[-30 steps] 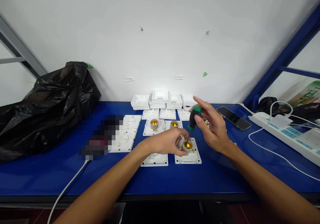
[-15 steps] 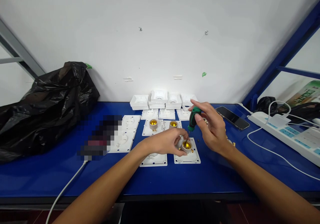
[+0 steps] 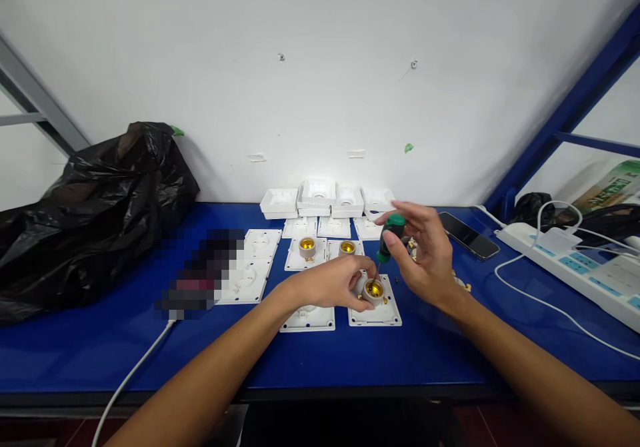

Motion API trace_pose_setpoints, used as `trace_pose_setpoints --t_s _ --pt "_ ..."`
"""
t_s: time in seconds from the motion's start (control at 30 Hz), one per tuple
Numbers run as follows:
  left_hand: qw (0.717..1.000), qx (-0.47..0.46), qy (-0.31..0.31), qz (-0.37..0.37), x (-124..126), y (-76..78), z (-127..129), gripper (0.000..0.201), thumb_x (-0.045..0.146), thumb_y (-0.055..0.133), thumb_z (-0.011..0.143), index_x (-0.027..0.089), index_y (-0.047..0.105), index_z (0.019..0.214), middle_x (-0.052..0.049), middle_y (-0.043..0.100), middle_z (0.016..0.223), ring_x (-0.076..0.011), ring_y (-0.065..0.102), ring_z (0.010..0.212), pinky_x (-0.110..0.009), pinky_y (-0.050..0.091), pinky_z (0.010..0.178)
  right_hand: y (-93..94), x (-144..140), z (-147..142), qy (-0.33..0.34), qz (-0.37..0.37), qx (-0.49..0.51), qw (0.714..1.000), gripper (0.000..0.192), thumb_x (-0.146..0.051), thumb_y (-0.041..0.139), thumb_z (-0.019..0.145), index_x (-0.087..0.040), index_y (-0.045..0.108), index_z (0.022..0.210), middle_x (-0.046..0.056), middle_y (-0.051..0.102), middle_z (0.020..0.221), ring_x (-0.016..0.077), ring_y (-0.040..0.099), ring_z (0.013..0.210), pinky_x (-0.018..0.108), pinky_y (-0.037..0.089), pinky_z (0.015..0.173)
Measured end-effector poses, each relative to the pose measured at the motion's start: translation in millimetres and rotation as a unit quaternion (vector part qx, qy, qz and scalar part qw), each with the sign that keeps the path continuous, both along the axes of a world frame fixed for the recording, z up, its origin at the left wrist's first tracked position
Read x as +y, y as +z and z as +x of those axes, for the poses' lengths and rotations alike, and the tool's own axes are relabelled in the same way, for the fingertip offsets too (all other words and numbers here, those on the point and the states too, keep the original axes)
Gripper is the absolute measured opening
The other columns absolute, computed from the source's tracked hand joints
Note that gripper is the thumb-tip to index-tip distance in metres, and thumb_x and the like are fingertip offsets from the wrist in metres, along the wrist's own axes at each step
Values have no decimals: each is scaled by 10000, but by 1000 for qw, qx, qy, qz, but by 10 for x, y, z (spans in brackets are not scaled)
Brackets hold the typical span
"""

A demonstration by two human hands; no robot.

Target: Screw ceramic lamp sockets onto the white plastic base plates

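My right hand (image 3: 423, 250) grips a screwdriver (image 3: 391, 237) by its green and black handle. Its shaft points down into a lamp socket (image 3: 374, 292) with a brass-coloured inside. That socket sits on a square white base plate (image 3: 385, 315). My left hand (image 3: 337, 284) holds the socket from the left, fingers curled behind its rim and thumb in front. A small dark screw (image 3: 397, 280) lies just right of the plate. Behind my left hand are two more sockets, a left one (image 3: 307, 247) and a right one (image 3: 347, 249), each on a white plate.
White square covers (image 3: 280, 202) stand along the wall, with more plates (image 3: 300, 227) before them. To the right lie a phone (image 3: 469, 235) and a power strip (image 3: 570, 267) with white cables. More parts (image 3: 461, 283) sit partly behind my right hand. A black plastic bag (image 3: 100, 214) fills the left.
The fingers of my right hand have shifted slightly around the screwdriver handle, which leans a little more to the right. My left hand and the socket have stayed in place.
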State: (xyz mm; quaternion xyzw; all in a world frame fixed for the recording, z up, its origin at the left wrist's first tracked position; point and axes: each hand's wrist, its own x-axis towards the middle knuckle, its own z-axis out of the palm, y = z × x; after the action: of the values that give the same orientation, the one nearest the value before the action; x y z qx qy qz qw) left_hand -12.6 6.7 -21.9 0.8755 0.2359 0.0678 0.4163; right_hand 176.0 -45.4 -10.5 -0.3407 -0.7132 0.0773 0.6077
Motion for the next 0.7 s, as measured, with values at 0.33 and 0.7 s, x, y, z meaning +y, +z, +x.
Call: trace_pose_setpoints --t_s 0.33,0.7 --pt "1000 -3 4 -8 -1 -2 -1 436 426 799 766 208 617 1096 44 516 752 -117 481 618 -266 330 541 53 -8 45 9 9 -39 999 344 -181 554 973 -309 638 1282 45 620 1029 174 587 857 346 521 641" --pt "1000 -7 3 -13 -11 14 3 407 392 806 762 208 600 1061 47 519 753 -112 474 605 -258 331 535 40 -3 40 -3 20 -59 998 364 -203 550 970 -295 616 1316 40 582 984 177 551 845 345 495 657"
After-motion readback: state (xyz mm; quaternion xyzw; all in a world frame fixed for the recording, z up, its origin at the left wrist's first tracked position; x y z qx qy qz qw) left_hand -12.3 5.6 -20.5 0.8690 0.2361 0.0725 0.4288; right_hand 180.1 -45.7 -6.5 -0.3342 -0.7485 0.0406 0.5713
